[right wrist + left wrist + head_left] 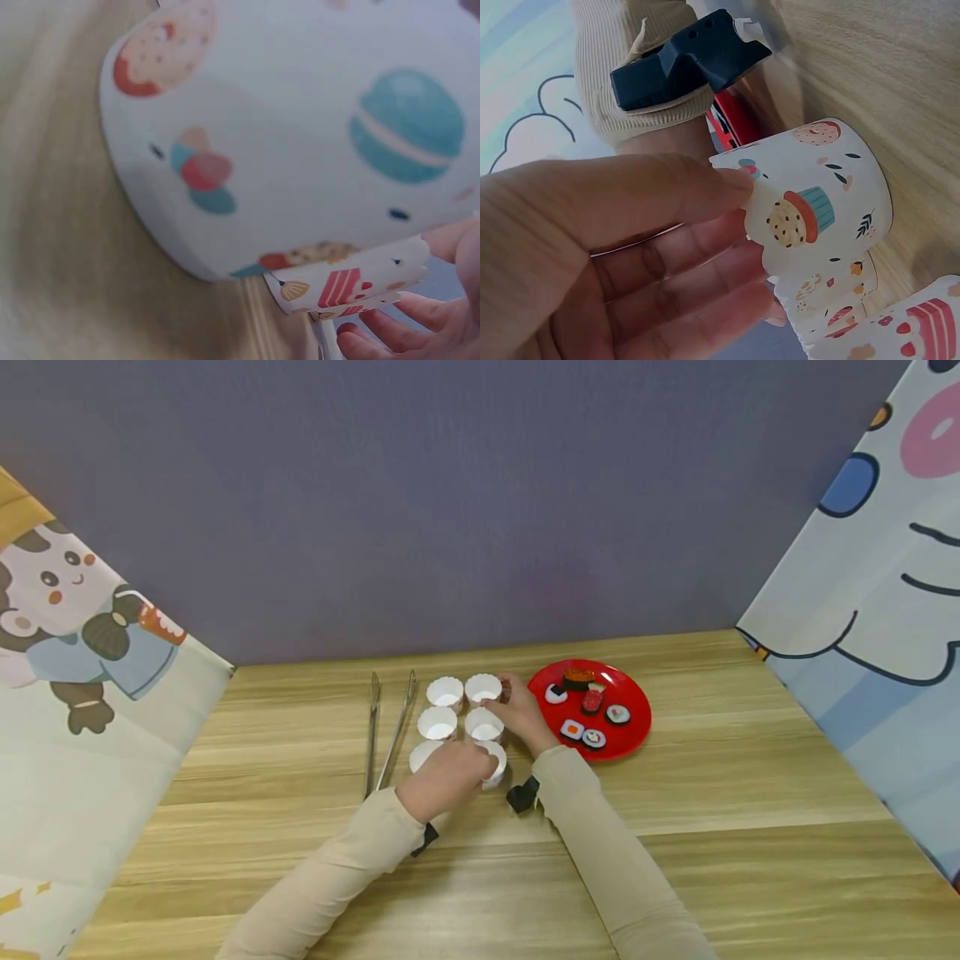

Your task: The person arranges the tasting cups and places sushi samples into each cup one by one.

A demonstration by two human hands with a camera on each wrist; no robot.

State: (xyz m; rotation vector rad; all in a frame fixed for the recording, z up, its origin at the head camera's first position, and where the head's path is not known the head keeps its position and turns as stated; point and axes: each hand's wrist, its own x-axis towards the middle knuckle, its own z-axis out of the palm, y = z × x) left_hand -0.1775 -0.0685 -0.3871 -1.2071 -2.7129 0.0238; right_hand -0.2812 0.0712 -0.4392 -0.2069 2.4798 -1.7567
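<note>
Several white paper baking cups (445,692) with scalloped rims stand in two columns on the wooden table. My left hand (450,774) is over the front pair. It pinches the rim of the front right cup (810,191), which has a cupcake print, with the thumb outside and the fingers on the other side. At the back right cup (483,687), my right hand (519,708) holds the rim between thumb and fingers. A printed cup (285,135) fills most of the right wrist view, with the right fingers (390,330) beyond it.
To the right, a red plate (633,727) carries several small sushi pieces (592,699). Long metal tongs (372,727) lie left of the cups. A grey panel (480,527) rises behind the table, and printed panels flank it.
</note>
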